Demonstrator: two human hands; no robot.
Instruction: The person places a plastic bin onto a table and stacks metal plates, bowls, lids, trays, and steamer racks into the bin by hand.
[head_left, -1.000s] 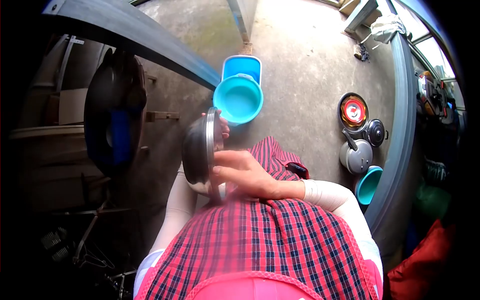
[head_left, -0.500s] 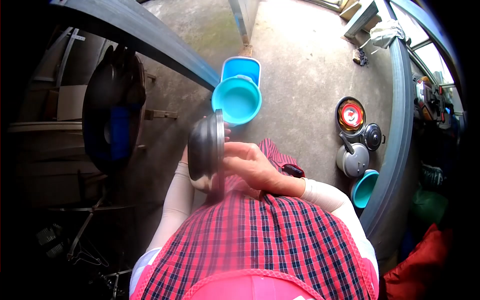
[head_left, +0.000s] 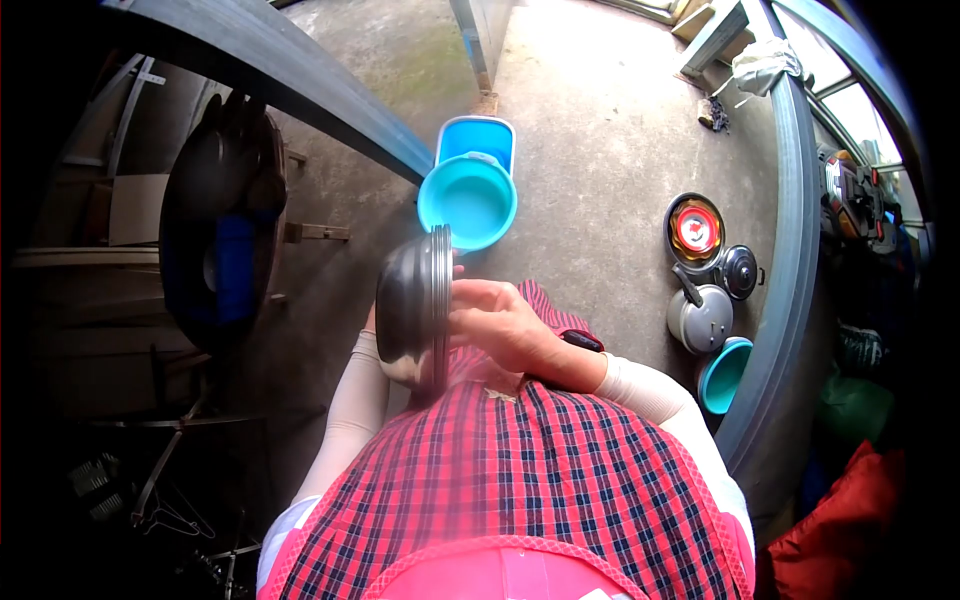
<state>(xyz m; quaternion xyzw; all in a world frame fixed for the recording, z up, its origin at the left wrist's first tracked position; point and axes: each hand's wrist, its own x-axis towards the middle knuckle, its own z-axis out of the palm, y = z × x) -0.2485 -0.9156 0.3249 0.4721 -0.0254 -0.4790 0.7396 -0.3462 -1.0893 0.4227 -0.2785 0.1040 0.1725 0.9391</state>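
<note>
A nested stack of shiny steel bowls is held on its side in front of my apron, the rims facing right. My left hand supports it from behind and is mostly hidden by the bowls. At the right side, my right hand has its curled fingers against the rims; the fingertips are partly hidden there. Just beyond the bowls, a turquoise basin rests on the concrete floor.
A blue rectangular tub stands behind the basin. Right are a pressure cooker, a lidded pot, a pan holding a red dish and another turquoise basin. Metal posts flank both sides; a dark round table stands left.
The bowl rims show slightly more spread apart, and my right hand stays against them. The view has shifted a little, so the floor items appear slightly further left.
</note>
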